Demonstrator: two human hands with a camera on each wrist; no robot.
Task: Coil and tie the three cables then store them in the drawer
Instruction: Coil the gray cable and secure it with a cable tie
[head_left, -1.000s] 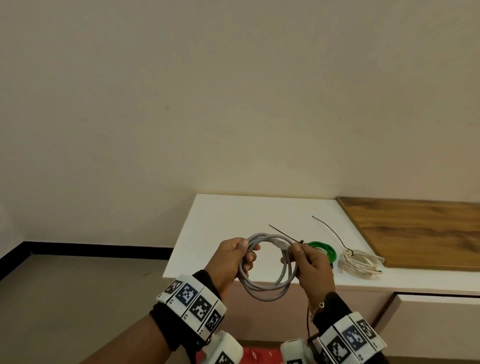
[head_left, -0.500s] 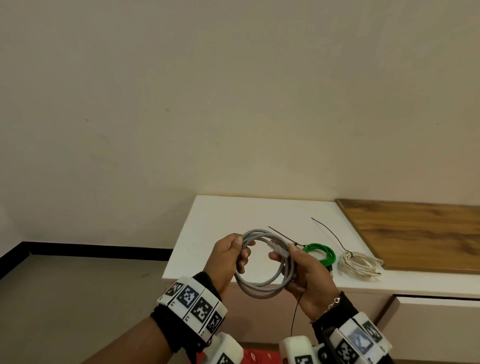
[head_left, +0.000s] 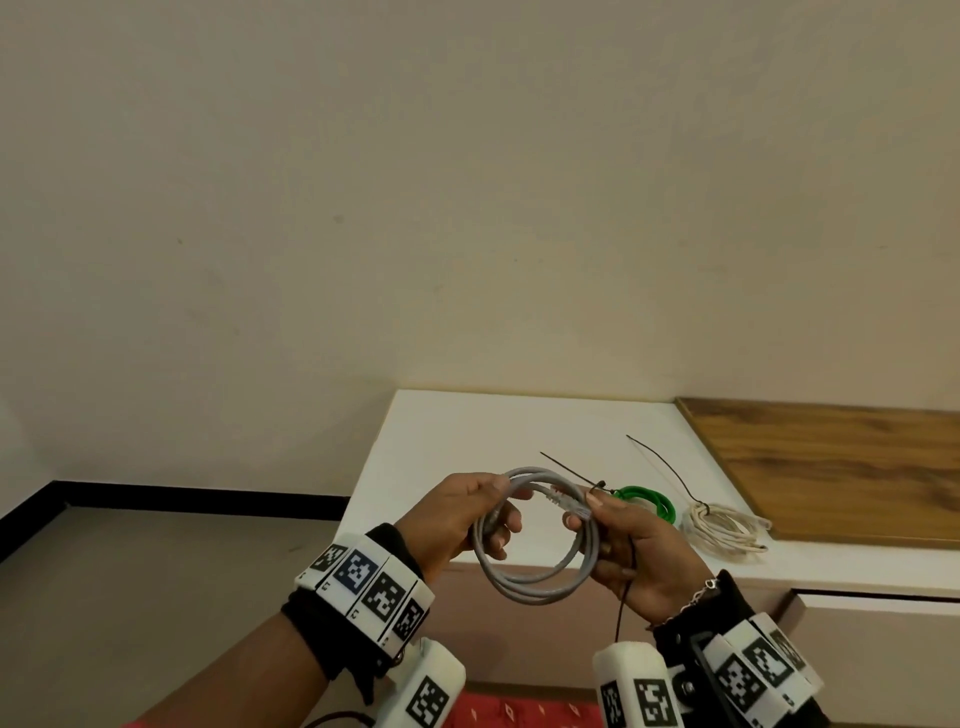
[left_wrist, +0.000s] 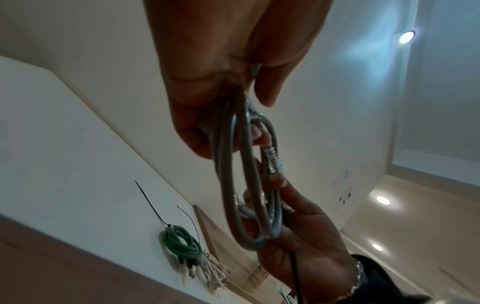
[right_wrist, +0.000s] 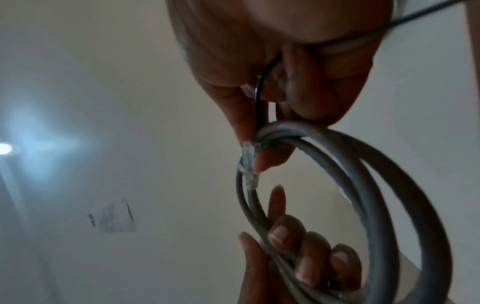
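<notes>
Both hands hold a coiled grey network cable (head_left: 535, 582) in the air, in front of the white cabinet top (head_left: 467, 436). My left hand (head_left: 462, 519) grips the coil's left side (left_wrist: 228, 164). My right hand (head_left: 623, 551) grips its right side (right_wrist: 337, 164) together with a thin black zip tie (head_left: 623, 608) that hangs below the palm; the clear plug (right_wrist: 249, 162) lies by the thumb. A green coiled cable (head_left: 647, 501) and a cream coiled cable (head_left: 727, 530), each with a black tie, lie on the cabinet top.
A wooden board (head_left: 841, 467) covers the right part of the cabinet top. A drawer front (head_left: 878, 654) stands slightly out below it at the right. The wall rises behind, and grey floor (head_left: 130, 597) lies to the left.
My right hand has turned palm up and shifted along the coil's right side; the black tie's end now hangs below it. The left hand keeps its grip.
</notes>
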